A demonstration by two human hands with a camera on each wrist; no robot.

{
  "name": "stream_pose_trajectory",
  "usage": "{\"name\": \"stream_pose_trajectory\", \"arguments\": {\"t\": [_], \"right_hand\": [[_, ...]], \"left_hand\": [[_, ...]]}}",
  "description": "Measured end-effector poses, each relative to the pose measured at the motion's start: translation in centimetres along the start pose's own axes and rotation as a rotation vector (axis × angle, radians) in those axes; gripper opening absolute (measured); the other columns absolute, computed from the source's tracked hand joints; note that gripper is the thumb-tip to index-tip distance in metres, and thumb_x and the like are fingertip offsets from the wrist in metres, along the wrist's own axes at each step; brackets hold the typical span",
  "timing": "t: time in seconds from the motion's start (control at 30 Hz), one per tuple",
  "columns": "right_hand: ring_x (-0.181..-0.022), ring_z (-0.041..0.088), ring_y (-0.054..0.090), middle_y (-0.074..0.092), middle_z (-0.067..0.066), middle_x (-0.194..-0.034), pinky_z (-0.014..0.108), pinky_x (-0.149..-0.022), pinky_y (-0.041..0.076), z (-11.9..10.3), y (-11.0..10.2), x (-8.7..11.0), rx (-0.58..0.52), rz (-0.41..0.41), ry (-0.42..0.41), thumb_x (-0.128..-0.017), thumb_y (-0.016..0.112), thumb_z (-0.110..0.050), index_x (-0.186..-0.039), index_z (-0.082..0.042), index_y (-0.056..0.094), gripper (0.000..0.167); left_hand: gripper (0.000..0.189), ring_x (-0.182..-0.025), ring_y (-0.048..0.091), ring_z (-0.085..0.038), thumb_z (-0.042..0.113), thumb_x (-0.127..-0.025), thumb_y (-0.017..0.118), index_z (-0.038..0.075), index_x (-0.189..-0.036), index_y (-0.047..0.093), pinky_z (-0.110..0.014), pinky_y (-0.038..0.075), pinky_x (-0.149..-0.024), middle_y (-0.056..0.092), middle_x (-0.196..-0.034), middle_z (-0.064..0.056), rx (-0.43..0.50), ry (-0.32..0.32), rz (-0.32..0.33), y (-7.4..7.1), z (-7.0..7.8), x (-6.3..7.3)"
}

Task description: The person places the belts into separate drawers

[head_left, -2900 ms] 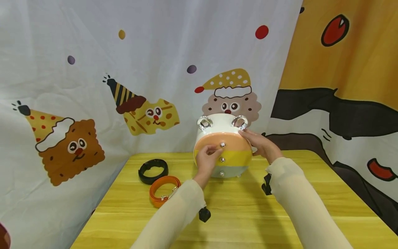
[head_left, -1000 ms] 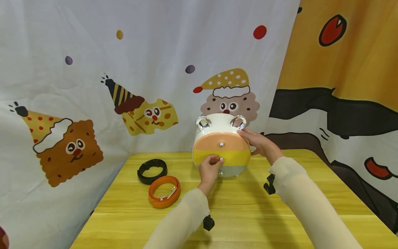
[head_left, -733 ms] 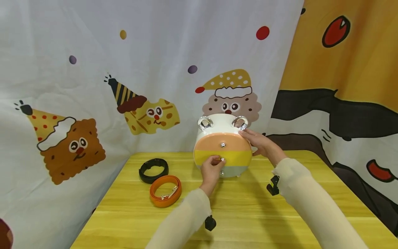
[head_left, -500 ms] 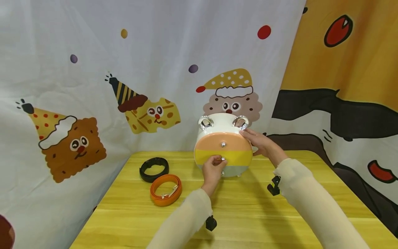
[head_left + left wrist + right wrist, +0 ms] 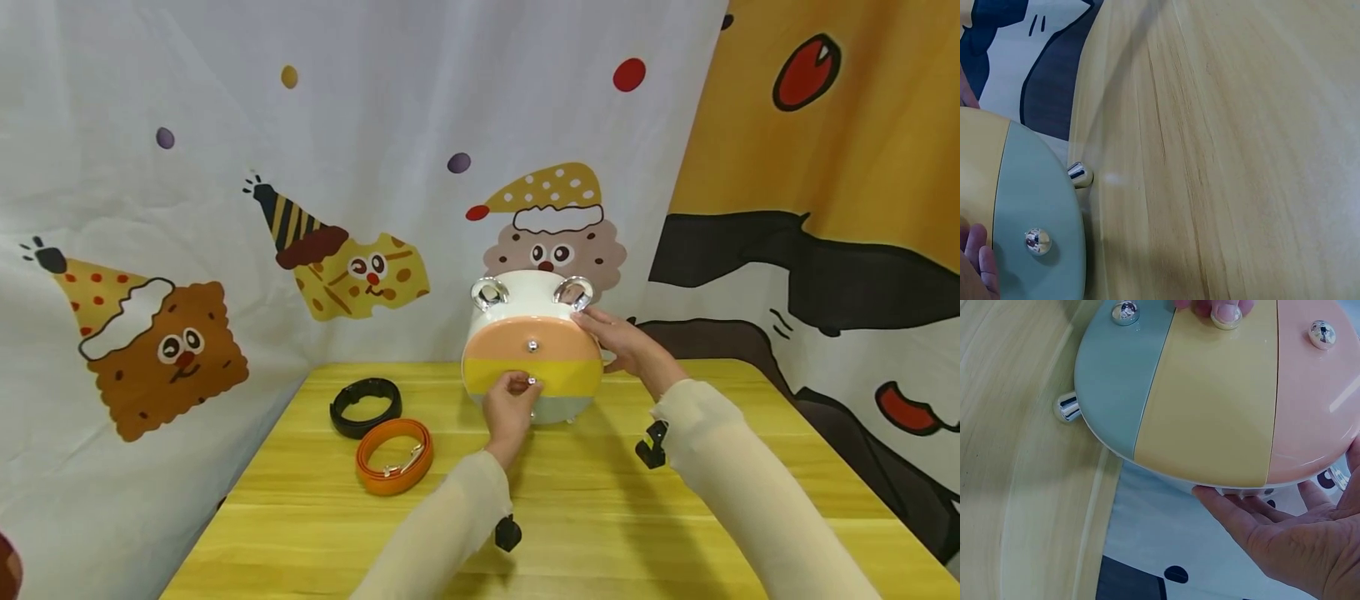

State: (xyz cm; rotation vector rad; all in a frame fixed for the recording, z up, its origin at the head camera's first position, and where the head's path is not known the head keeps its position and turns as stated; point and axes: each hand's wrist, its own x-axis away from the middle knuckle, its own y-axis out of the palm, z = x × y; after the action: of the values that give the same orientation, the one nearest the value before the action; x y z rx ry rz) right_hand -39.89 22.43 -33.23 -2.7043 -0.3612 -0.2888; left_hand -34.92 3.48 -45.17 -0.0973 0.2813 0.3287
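A small oval drawer box [image 5: 491,335] with a white body, silver ear-like rings and stubby silver feet stands at the table's back. Its three drawer fronts are peach, yellow and grey-green, each with a round silver knob. My left hand [image 5: 510,408] pinches the knob [image 5: 1227,319] of the yellow middle drawer [image 5: 1210,394], which looks level with its neighbours. My right hand [image 5: 630,346] rests against the box's right side, its fingers [image 5: 1229,512] fairly straight along the edge below the right ear ring [image 5: 573,293]. In the left wrist view the lowest knob [image 5: 1038,241] is uncovered.
On the wooden table [image 5: 600,533], left of the box, lie a coiled black belt [image 5: 366,407] and a coiled orange belt [image 5: 394,457] with a silver buckle. A cartoon-printed curtain [image 5: 390,167] hangs right behind the table.
My left hand has moved down from the peach top drawer's knob to the yellow drawer's knob, and stays there over the last second. The right hand has kept its place on the box.
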Motion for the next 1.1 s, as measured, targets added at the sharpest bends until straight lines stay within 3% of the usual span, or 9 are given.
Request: {"name": "stream_pose_trajectory", "arguments": {"t": [0.47,0.77,1.1], "right_hand": [[-0.147,0.045,0.008,0.0,0.015,-0.165,0.07,-0.103,0.031,-0.5,0.2,0.2,-0.009,-0.002,0.017,-0.099,0.043,-0.062,-0.16,-0.033,0.004,0.078],[-0.147,0.046,0.009,-0.002,0.015,-0.165,0.071,-0.102,0.032,-0.3,0.3,0.2,-0.01,0.003,0.03,-0.1,0.042,-0.06,-0.16,-0.031,0.002,0.078],[-0.147,0.047,0.008,-0.001,0.016,-0.165,0.072,-0.102,0.031,0.0,0.0,0.0,-0.014,-0.03,0.006,-0.097,0.044,-0.064,-0.16,-0.03,0.0,0.084]], "left_hand": [[0.016,-0.07,0.062,-0.01,0.014,-0.08,0.084,0.009,-0.087,0.071,-0.025,0.052,-0.059,0.068,-0.079,0.003,-0.028,-0.002,-0.003,-0.3,0.6,0.1],[0.015,-0.066,0.06,-0.008,0.013,-0.078,0.086,0.009,-0.084,0.072,-0.025,0.051,-0.058,0.067,-0.075,0.004,-0.041,-0.037,-0.007,-0.5,0.8,0.6],[0.016,-0.068,0.06,-0.01,0.013,-0.079,0.085,0.009,-0.085,0.071,-0.025,0.051,-0.057,0.066,-0.077,0.002,0.015,-0.064,-0.046,-1.6,1.1,1.9]]}}
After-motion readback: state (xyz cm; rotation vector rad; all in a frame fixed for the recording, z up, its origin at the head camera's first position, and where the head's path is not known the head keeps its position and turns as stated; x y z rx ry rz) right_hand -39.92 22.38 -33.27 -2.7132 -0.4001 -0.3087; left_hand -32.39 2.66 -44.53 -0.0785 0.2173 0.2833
